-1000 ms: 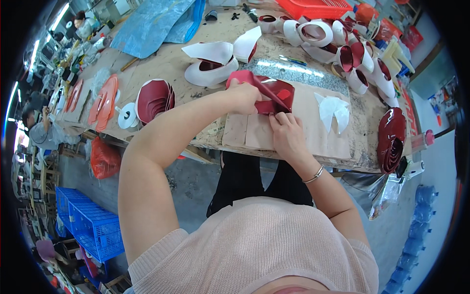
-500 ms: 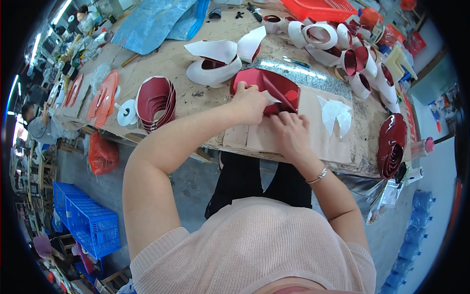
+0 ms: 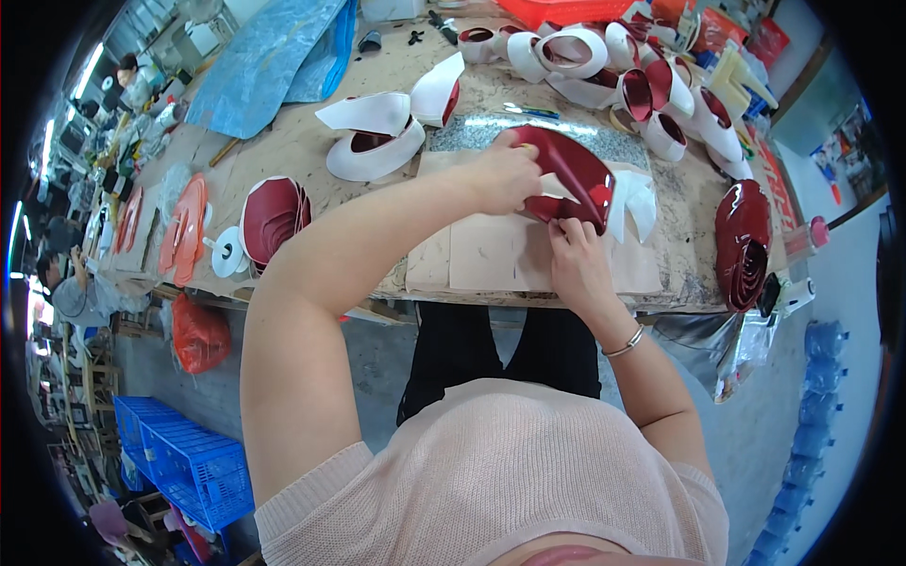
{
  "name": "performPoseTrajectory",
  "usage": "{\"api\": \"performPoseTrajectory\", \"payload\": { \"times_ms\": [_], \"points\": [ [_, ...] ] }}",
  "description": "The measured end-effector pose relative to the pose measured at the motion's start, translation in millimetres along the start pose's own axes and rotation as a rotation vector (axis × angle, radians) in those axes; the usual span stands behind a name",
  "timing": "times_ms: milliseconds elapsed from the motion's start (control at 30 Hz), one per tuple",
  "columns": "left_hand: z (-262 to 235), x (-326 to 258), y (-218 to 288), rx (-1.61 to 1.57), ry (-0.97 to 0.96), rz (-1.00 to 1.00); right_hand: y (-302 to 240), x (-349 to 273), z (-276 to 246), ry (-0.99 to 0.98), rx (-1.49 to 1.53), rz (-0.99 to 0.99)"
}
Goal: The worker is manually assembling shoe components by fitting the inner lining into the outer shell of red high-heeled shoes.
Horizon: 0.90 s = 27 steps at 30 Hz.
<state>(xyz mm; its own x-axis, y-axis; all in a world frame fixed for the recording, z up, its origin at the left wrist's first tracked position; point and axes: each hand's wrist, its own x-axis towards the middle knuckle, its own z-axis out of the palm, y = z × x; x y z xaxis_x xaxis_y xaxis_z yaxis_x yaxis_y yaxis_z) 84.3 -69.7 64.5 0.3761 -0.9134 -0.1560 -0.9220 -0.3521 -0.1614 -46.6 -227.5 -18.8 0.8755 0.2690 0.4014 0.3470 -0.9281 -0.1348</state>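
Observation:
A glossy dark red shoe upper [image 3: 572,164] is held up, curved, above the beige sheets on the workbench. My left hand [image 3: 505,176] is closed round its left end, fingers bent. At its near right edge, the fingertips of my right hand [image 3: 578,257] pinch the rim. White lining pieces [image 3: 634,204] lie on the beige board [image 3: 500,259] just right of the upper, partly covered by it. Whether a small pale piece is also between my left fingers, I cannot tell.
White-lined shoe uppers [image 3: 377,151] stand at the back left, with more [image 3: 576,52] heaped at the back right. Stacked red pieces [image 3: 274,219] sit left, glossy red ones [image 3: 741,243] right. A blue sheet [image 3: 260,71] covers the far left; blue crates [image 3: 193,457] stand below.
The red upper has been turned and lifted rightward, its shiny outside now showing. My left hand moved right with it, and my right hand shifted slightly to its lower edge.

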Motion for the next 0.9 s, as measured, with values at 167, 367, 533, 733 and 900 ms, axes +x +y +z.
{"api": "performPoseTrajectory", "payload": {
  "times_ms": [167, 367, 533, 733, 900],
  "points": [
    [17, -4, 20, -0.31, -0.112, -0.449, 6, 2, -5, 0.044, 0.15, -0.05],
    [21, 3, 21, -0.356, -0.156, -0.567, -5, 7, -6, -0.032, 0.111, 0.051],
    [19, 3, 25, -0.317, -0.16, -0.541, -20, 12, 9, 0.062, 0.136, 0.02],
    [27, -12, -4, -0.033, 0.126, -0.094, -31, 21, 12, 0.146, 0.229, -0.03],
    [14, -16, -32, 0.217, 0.252, 0.399, -40, 26, 19, 0.048, 0.154, 0.038]
  ]
}}
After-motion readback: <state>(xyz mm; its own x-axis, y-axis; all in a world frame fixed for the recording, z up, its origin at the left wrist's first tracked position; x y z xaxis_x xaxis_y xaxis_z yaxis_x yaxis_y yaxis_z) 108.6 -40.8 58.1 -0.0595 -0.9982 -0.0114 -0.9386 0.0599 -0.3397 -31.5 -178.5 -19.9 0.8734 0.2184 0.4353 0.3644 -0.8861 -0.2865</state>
